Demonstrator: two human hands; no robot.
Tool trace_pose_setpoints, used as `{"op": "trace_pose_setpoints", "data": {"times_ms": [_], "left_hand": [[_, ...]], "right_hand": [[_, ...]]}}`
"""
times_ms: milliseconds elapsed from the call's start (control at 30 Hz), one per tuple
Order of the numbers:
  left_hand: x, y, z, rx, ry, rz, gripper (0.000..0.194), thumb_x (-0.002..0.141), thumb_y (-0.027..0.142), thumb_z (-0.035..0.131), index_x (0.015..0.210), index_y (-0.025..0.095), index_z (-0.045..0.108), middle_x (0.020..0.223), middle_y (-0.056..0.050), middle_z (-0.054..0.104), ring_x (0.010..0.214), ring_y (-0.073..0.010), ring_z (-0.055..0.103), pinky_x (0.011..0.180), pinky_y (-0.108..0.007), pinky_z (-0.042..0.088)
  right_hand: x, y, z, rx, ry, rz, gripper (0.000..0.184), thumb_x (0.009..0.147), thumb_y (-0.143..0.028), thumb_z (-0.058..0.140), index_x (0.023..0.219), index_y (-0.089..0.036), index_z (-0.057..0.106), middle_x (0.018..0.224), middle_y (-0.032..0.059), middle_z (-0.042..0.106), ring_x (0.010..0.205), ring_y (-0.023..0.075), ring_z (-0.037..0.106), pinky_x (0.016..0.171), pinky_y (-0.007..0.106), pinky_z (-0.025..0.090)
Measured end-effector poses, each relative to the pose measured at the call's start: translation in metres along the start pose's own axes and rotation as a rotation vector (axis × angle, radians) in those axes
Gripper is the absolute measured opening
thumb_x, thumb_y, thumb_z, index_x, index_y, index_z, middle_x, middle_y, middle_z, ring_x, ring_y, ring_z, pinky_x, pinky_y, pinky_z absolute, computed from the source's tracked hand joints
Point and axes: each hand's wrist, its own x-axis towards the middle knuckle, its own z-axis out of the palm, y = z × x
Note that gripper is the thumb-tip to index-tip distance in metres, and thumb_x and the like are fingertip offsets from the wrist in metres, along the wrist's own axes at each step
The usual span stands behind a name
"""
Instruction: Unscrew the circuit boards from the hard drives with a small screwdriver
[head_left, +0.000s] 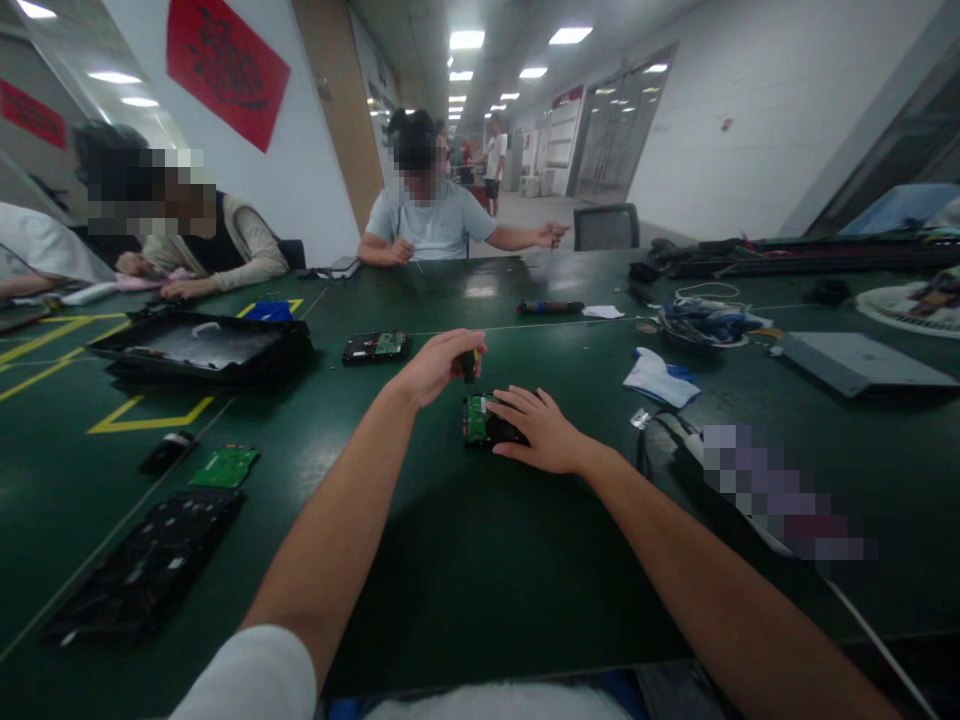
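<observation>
A hard drive (480, 420) with its green circuit board up lies on the dark green table (465, 560) in front of me. My right hand (538, 430) lies flat on its right side, fingers spread, holding it down. My left hand (439, 365) is closed round a small dark screwdriver (469, 366), held upright just above the drive's far edge.
Another hard drive (375, 346) lies further back, a black tray (202, 348) at the left. A loose green board (225, 466) and a black panel (150, 565) lie near left. Cloths, cables and a grey case (862, 362) fill the right. Two people sit across the table.
</observation>
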Motion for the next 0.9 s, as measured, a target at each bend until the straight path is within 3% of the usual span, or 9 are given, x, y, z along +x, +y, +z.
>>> {"op": "trace_pose_setpoints", "data": {"times_ms": [133, 300, 467, 567, 733, 900], "left_hand": [[0.002, -0.003, 0.008, -0.089, 0.068, -0.081, 0.033, 0.084, 0.048, 0.072, 0.082, 0.017, 0.060, 0.063, 0.000, 0.062, 0.057, -0.0152, 0.061, 0.066, -0.032, 0.053], [0.003, -0.007, 0.020, -0.147, 0.057, -0.050, 0.035, 0.087, 0.050, 0.071, 0.083, 0.018, 0.057, 0.067, -0.004, 0.067, 0.064, -0.0173, 0.066, 0.071, -0.033, 0.054], [0.000, -0.005, 0.025, 0.048, 0.092, 0.088, 0.038, 0.082, 0.048, 0.077, 0.073, 0.017, 0.058, 0.070, 0.000, 0.063, 0.064, -0.0102, 0.056, 0.063, -0.024, 0.042], [-0.002, 0.001, 0.024, 0.170, 0.109, 0.122, 0.035, 0.081, 0.043, 0.080, 0.071, 0.016, 0.060, 0.068, 0.001, 0.060, 0.062, -0.0093, 0.053, 0.061, -0.024, 0.039], [-0.007, 0.012, 0.024, 0.147, 0.088, 0.000, 0.021, 0.085, 0.032, 0.074, 0.080, 0.016, 0.060, 0.073, -0.005, 0.072, 0.069, -0.0151, 0.066, 0.070, -0.028, 0.047], [-0.008, 0.016, 0.025, 0.115, 0.122, -0.060, 0.014, 0.091, 0.024, 0.062, 0.079, 0.017, 0.056, 0.071, -0.007, 0.074, 0.071, -0.0187, 0.071, 0.076, -0.034, 0.052]], "right_hand": [[0.000, 0.001, 0.001, -0.016, 0.012, -0.003, 0.073, 0.097, -0.060, 0.056, 0.160, -0.028, 0.038, 0.169, 0.0098, 0.030, 0.157, 0.0383, 0.023, 0.123, 0.071, 0.016], [0.000, 0.000, 0.001, -0.008, 0.009, 0.004, 0.074, 0.097, -0.062, 0.055, 0.161, -0.030, 0.037, 0.170, 0.0095, 0.030, 0.157, 0.0385, 0.022, 0.123, 0.071, 0.015], [0.001, 0.000, 0.001, -0.007, 0.003, 0.006, 0.073, 0.098, -0.062, 0.054, 0.161, -0.030, 0.036, 0.170, 0.0096, 0.030, 0.157, 0.0382, 0.021, 0.123, 0.070, 0.013], [0.001, 0.000, 0.001, -0.006, 0.003, 0.001, 0.073, 0.098, -0.062, 0.053, 0.161, -0.031, 0.036, 0.170, 0.0088, 0.030, 0.157, 0.0378, 0.021, 0.123, 0.070, 0.014], [0.001, 0.000, 0.001, -0.018, -0.002, 0.008, 0.074, 0.097, -0.061, 0.055, 0.161, -0.029, 0.036, 0.170, 0.0088, 0.029, 0.157, 0.0376, 0.021, 0.123, 0.070, 0.014], [0.001, -0.001, 0.000, -0.019, 0.003, 0.004, 0.073, 0.097, -0.060, 0.056, 0.161, -0.029, 0.037, 0.170, 0.0100, 0.029, 0.157, 0.0388, 0.021, 0.123, 0.071, 0.015]]}}
